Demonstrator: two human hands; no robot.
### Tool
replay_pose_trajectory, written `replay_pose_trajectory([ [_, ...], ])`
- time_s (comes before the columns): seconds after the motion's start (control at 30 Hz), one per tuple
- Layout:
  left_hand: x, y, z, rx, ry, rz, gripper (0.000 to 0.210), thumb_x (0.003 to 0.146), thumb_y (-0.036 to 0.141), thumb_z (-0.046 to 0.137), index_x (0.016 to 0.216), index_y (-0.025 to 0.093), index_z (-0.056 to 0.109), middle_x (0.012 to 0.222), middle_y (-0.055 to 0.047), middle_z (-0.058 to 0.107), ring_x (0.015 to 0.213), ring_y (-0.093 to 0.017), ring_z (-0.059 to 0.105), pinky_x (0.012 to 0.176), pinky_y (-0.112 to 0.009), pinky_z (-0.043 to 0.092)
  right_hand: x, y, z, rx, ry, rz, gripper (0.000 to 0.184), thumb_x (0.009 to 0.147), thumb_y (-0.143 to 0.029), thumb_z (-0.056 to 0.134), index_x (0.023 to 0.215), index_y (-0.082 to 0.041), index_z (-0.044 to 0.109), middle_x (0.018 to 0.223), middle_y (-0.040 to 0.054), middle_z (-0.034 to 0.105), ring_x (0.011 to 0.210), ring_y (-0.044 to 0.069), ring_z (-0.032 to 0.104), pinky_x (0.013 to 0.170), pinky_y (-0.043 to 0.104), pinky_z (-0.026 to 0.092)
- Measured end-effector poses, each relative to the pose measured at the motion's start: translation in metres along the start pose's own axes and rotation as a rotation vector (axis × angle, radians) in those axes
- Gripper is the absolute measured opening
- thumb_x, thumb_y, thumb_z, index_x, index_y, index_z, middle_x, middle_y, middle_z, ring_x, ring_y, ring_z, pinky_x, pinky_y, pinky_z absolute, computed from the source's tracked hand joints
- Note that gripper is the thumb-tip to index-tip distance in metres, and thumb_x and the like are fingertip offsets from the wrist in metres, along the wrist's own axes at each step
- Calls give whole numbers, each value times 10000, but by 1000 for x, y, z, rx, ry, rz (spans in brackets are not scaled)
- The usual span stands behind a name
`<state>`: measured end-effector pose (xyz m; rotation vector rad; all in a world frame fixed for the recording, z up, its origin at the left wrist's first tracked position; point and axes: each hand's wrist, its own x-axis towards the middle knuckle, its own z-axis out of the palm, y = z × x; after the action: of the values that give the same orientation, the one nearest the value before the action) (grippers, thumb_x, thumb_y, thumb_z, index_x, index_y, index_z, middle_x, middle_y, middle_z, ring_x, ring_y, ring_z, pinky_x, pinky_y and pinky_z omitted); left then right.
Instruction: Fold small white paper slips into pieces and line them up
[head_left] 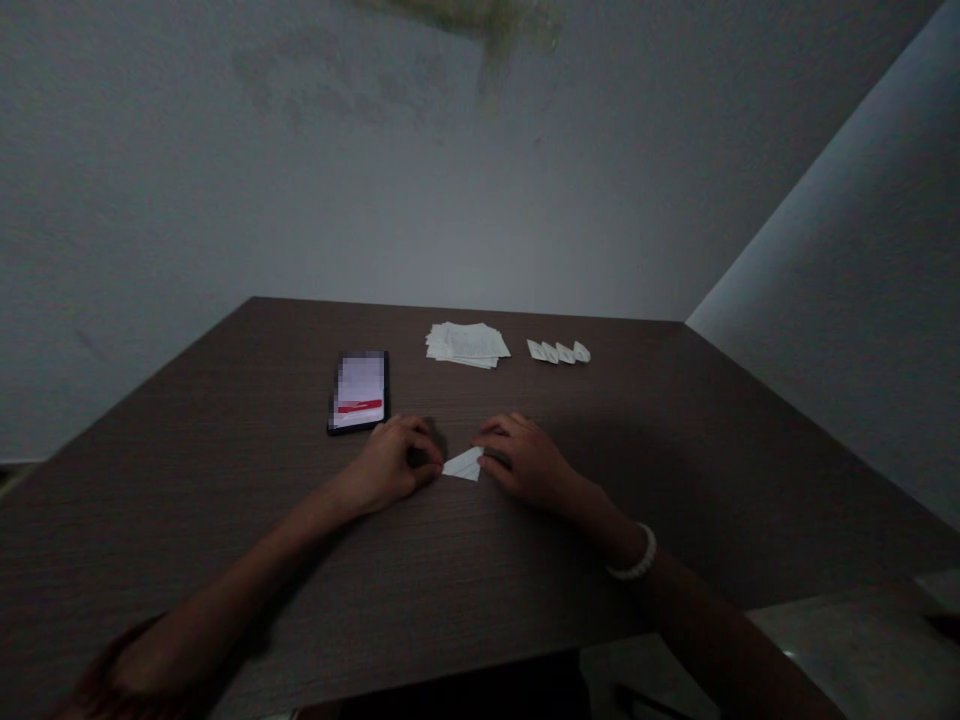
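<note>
My two bare hands at work over a dark brown, wood-grained table (450, 590), seen from above. Between them, near the middle of the tabletop, lies a small white piece of paper, roughly triangular, with faint lines across it (463, 464); its narrow point is directed to my left and its broader end to my right. My left hand (397, 462) is curved, thumb and forefinger brought narrowly together on the paper's pointed tip. My right hand (527, 460) is at the broad end, fingers bent and thumb tip against the edge, a narrow gap showing between thumb and forefinger; whether it grips the paper or merely touches it, I cannot tell. A white beaded bracelet (636, 558) encircles my right wrist, and a dark reddish sleeve (139, 665) is pushed up my left forearm. Just beyond my left hand lies a black-framed, flat touchscreen device (360, 391), its lit display pale with a red band. Farther back, a loose stack of white paper sheets (468, 344) is fanned unevenly, the top one bearing faint markings. To its right and apart from it, small white folded papers (559, 352) form a short, close-set row. Behind the table rises a grey wall (225, 200), stained at the top.
</note>
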<state>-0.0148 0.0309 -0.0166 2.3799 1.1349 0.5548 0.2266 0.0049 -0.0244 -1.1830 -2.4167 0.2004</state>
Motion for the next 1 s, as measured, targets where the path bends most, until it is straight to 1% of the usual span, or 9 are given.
replay_pose_trajectory([
  [0.07, 0, 0, 1, -1, 7, 2, 74, 744, 228, 673, 764, 209, 741, 920, -60, 615, 912, -225, 559, 839, -387, 441, 0, 2, 1, 31, 3, 7, 188, 875, -255, 603, 1023, -165, 674, 1065, 84, 621, 974, 204, 521, 892, 362, 403],
  [0.2, -1, 1, 2, 18, 26, 16, 88, 755, 254, 681, 812, 212, 733, 921, -53, 616, 919, -224, 556, 856, -397, 431, 1, 2, 3, 106, 32, 13, 137, 824, -226, 668, 937, -151, 656, 966, 67, 652, 915, 187, 540, 865, 339, 398],
  [0.37, -1, 2, 1, 33, -1, 41, 93, 759, 284, 697, 817, 219, 727, 947, -49, 621, 946, -230, 553, 861, -395, 422, 1, 1, 3, 226, 60, 110, 96, 791, -197, 695, 878, -170, 666, 771, 16, 646, 736, 145, 557, 696, 265, 405],
  [0.5, -1, 8, -2, -13, 1, 71, 73, 780, 260, 668, 759, 197, 699, 886, -40, 638, 902, -216, 566, 838, -369, 423, 2, 0, 3, 306, 124, 153, 81, 774, -204, 716, 842, -174, 685, 700, -2, 623, 660, 118, 555, 621, 229, 398],
  [0.57, -1, 12, -4, -49, 9, 59, 94, 803, 244, 628, 746, 185, 675, 845, -37, 642, 859, -204, 571, 816, -354, 428, 3, 0, 4, 320, 161, 166, 72, 775, -215, 720, 827, -175, 692, 676, -9, 620, 627, 110, 546, 598, 222, 396],
  [0.7, -3, 18, -8, -59, 37, -25, 132, 845, 256, 549, 802, 177, 646, 809, -38, 633, 792, -198, 563, 751, -336, 431, 4, -1, 4, 343, 224, 192, 78, 761, -235, 734, 792, -174, 696, 658, -8, 645, 582, 101, 533, 570, 214, 400],
  [0.8, -3, 16, -7, -15, 71, -17, 173, 878, 269, 498, 799, 172, 617, 780, -43, 613, 772, -201, 551, 725, -328, 422, 5, -3, 3, 354, 245, 195, 72, 748, -225, 742, 765, -171, 697, 657, -4, 661, 572, 99, 536, 563, 210, 402],
  [0.9, -4, 14, -6, 21, 107, -5, 188, 889, 286, 487, 807, 174, 614, 780, -47, 610, 767, -204, 551, 712, -322, 421, 5, -3, 2, 335, 272, 203, 45, 761, -215, 729, 771, -177, 707, 646, -5, 659, 562, 101, 531, 559, 214, 395],
  [1.0, -5, 15, -8, 11, 156, -1, 190, 888, 288, 498, 810, 179, 632, 797, -46, 643, 777, -202, 560, 734, -324, 430, 5, -1, 2, 301, 275, 161, 38, 796, -215, 698, 813, -184, 713, 704, 8, 678, 601, 110, 546, 589, 228, 400],
])
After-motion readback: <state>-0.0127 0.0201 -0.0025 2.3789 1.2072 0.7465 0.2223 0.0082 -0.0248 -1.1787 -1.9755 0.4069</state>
